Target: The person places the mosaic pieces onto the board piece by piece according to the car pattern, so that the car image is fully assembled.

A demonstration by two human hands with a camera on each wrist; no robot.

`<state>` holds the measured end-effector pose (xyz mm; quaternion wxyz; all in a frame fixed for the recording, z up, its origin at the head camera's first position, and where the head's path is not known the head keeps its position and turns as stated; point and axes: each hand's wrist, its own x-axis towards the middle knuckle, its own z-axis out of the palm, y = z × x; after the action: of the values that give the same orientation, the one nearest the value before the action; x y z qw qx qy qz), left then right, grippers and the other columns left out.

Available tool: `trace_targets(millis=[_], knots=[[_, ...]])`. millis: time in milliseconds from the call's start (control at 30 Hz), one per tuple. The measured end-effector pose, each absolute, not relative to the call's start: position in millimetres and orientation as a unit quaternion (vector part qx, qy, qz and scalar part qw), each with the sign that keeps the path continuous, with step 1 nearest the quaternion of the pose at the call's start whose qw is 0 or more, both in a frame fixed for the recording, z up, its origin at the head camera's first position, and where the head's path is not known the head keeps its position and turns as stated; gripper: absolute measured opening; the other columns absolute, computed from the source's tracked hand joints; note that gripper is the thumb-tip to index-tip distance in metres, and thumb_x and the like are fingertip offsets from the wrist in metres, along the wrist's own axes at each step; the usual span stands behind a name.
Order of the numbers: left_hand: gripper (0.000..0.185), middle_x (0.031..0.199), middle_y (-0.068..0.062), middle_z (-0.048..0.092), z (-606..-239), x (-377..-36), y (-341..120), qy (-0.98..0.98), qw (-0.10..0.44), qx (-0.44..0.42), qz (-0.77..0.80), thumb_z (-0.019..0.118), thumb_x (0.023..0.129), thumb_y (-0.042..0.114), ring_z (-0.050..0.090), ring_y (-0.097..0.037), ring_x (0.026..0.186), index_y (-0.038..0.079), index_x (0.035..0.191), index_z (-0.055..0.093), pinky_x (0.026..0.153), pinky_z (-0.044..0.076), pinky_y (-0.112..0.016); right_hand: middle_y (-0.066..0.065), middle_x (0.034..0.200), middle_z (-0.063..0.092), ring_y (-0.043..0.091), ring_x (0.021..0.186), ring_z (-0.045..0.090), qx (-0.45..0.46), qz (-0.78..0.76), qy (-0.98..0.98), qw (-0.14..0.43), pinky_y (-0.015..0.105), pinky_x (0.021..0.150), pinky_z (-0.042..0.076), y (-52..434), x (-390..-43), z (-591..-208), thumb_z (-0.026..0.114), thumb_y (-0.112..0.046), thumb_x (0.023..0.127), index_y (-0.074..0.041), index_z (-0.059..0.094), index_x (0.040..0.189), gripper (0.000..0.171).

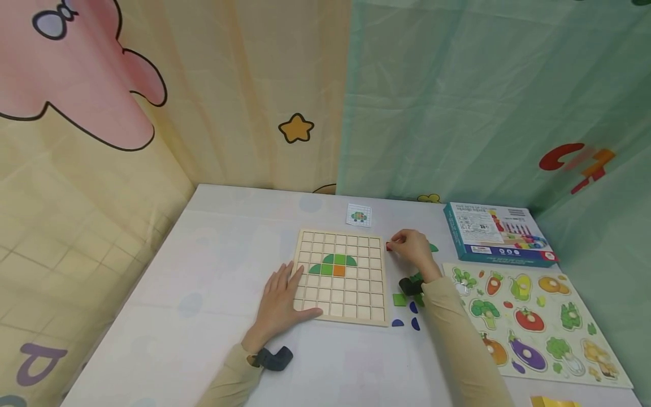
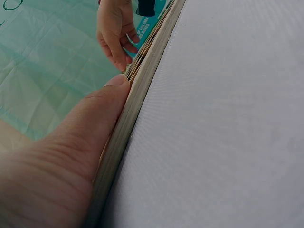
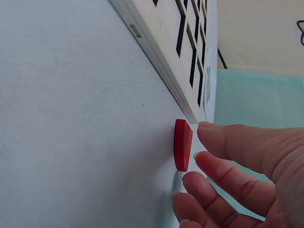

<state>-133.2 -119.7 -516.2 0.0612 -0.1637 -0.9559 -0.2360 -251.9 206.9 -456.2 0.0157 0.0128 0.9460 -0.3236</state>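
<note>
White table (image 1: 203, 316) | left hand (image 1: 282, 302) flat, holds grid board (image 1: 339, 277); right hand (image 1: 414, 251) fingertips on red piece (image 3: 182, 144), not clasping it

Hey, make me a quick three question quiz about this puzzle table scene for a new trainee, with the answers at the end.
1. True or false: the left hand lies flat on the grid board.
2. What colour is the piece at the right hand's fingertips? A blue, B red, C yellow.
3. Fill in: the one square tile on the board that is not green is ____.

Key: 1 true. 2 B. 3 orange.
</note>
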Motion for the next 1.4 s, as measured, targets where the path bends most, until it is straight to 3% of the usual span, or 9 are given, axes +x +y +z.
trace_targets(millis=[267,667,933,1167,1400], knots=[[0.107,0.153,-0.019,0.019,-516,-133,-119,-0.954,0.065,-0.167,-0.238,0.068,0.07,0.068,0.009,-0.033,0.142,0.005,0.148,0.03,0.112,0.009,-0.048,0.01,0.076,0.058,0.025,0.069,0.051,0.005,-0.314,0.949,0.021,0.032,0.057,0.04,208,-255,-462,0.072,-0.016,0.083,0.003,0.068,0.09,0.02],[0.108,0.154,-0.019,0.019,-514,-133,-120,-0.957,0.059,-0.161,-0.233,0.069,0.07,0.067,0.008,-0.032,0.142,0.006,0.149,0.029,0.113,0.009,-0.047,0.01,0.081,0.057,0.024,0.073,0.051,-0.002,-0.333,0.938,0.092,0.031,0.059,0.042,218,-251,-454,0.071,-0.008,0.079,0.003,0.068,0.096,0.021],[0.108,0.154,-0.018,0.019,-514,-134,-120,-0.957,0.057,-0.156,-0.237,0.07,0.069,0.066,0.008,-0.032,0.142,0.006,0.149,0.029,0.113,0.009,-0.047,0.012,0.08,0.059,0.025,0.071,0.051,0.029,-0.321,0.945,0.057,0.032,0.058,0.042,216,-247,-455,0.075,-0.02,0.08,0.004,0.064,0.092,0.029],[0.108,0.154,-0.019,0.019,-516,-134,-120,-0.957,0.056,-0.157,-0.235,0.069,0.069,0.068,0.008,-0.032,0.142,0.006,0.149,0.029,0.113,0.008,-0.047,0.01,0.075,0.064,0.023,0.066,0.054,0.058,-0.326,0.943,0.044,0.03,0.054,0.043,216,-248,-456,0.077,-0.015,0.078,0.003,0.067,0.084,0.022],[0.107,0.153,-0.019,0.021,-518,-134,-120,-0.956,0.068,-0.161,-0.235,0.068,0.069,0.069,0.011,-0.033,0.141,0.006,0.148,0.031,0.112,0.01,-0.048,0.011,0.076,0.058,0.023,0.067,0.051,0.056,-0.333,0.939,0.057,0.029,0.055,0.041,217,-247,-457,0.077,-0.013,0.078,0.002,0.061,0.085,0.023]])
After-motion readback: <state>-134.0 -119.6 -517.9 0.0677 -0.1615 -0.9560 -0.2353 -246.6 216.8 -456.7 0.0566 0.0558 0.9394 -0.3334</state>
